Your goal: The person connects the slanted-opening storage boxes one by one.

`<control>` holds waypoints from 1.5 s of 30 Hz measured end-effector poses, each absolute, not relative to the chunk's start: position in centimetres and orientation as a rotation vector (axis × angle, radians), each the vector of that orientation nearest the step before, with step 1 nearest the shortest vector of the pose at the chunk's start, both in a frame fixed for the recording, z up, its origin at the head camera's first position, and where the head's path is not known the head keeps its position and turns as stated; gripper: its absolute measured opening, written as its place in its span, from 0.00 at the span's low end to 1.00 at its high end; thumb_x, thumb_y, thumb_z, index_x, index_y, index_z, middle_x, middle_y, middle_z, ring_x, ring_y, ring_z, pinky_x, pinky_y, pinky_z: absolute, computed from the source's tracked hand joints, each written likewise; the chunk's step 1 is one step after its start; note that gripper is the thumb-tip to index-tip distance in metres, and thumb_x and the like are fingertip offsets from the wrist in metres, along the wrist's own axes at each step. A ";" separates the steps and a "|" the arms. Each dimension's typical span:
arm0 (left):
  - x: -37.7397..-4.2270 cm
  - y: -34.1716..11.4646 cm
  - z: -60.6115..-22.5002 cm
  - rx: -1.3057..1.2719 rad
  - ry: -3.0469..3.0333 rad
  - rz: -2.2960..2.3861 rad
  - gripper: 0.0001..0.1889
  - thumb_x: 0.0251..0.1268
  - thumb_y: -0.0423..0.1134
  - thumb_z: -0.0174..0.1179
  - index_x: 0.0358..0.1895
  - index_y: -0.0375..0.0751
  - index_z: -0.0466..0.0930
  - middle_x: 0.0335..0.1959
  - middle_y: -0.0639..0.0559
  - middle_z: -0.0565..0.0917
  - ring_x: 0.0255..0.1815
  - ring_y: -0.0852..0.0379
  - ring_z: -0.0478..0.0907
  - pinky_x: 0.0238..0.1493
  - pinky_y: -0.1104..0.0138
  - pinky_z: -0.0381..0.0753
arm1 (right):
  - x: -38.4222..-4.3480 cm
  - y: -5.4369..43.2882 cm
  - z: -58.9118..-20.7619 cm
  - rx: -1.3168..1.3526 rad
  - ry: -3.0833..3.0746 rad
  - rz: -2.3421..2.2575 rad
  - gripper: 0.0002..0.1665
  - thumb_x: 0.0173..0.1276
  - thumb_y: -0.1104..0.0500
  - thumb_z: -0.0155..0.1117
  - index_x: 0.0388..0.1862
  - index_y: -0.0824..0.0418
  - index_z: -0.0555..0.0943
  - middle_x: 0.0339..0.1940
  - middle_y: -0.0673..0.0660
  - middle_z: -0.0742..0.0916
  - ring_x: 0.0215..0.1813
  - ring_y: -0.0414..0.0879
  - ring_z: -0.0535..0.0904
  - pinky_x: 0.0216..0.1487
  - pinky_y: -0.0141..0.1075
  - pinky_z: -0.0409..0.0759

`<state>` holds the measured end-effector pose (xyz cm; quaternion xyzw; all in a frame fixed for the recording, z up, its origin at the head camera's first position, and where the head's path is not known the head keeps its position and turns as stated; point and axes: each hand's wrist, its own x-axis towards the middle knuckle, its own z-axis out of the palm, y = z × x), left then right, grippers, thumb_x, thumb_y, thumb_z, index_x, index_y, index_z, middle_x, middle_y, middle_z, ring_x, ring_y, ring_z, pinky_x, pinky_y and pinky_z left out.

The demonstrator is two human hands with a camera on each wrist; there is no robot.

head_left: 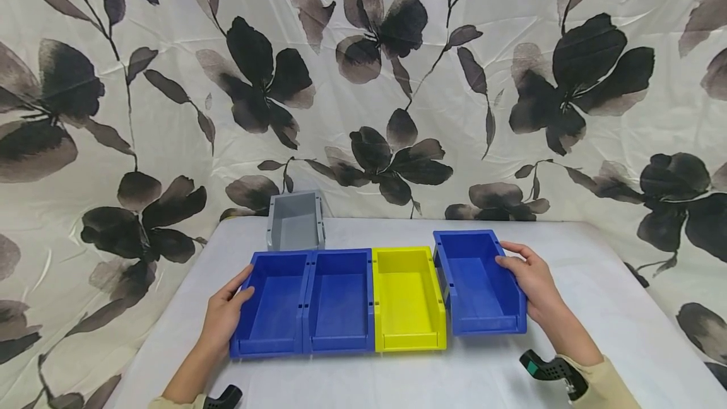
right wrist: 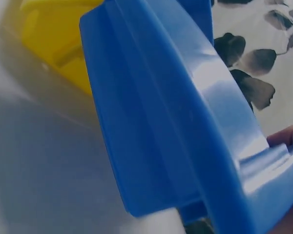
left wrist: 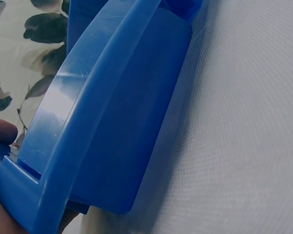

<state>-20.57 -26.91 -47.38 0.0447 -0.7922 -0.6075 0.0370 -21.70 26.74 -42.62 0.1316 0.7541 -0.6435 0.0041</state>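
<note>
Across the white table [head_left: 397, 384], the left hand [head_left: 220, 314] pinches the side of the leftmost blue bin [head_left: 275, 302], in line with a middle blue bin [head_left: 341, 302] and yellow bin [head_left: 406, 295]; just beyond, the right hand [head_left: 536, 283] pinches a separate blue bin [head_left: 477, 283].

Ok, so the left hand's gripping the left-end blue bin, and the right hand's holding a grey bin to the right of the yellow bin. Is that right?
Not quite: the right hand is holding a blue bin, not a grey one, as the head view shows. The left hand is gripping the left-end blue bin, and the right hand's bin is right of the yellow bin.
</note>
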 end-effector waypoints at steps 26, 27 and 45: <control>-21.0 -27.1 -47.7 0.113 -2.428 -1.881 0.26 0.76 0.37 0.50 0.74 0.42 0.61 0.76 0.46 0.57 0.77 0.49 0.45 0.73 0.53 0.48 | -21.1 23.4 -39.5 -0.174 3.263 -0.793 0.46 0.69 0.34 0.55 0.74 0.64 0.63 0.73 0.75 0.59 0.70 0.74 0.55 0.59 0.74 0.54; -21.0 -27.2 -47.7 0.118 -2.429 -1.880 0.26 0.76 0.36 0.50 0.74 0.42 0.61 0.76 0.47 0.57 0.77 0.49 0.45 0.73 0.53 0.48 | -21.1 23.1 -39.4 -0.178 3.260 -0.752 0.47 0.69 0.33 0.53 0.74 0.62 0.62 0.74 0.74 0.58 0.71 0.74 0.53 0.60 0.74 0.53; -20.6 -27.3 -47.7 0.147 -2.440 -1.860 0.26 0.76 0.36 0.50 0.74 0.43 0.61 0.76 0.46 0.56 0.77 0.47 0.45 0.73 0.51 0.48 | -21.8 19.8 -40.1 -0.243 3.206 -0.550 0.52 0.65 0.24 0.46 0.78 0.53 0.56 0.75 0.74 0.56 0.72 0.77 0.43 0.64 0.72 0.42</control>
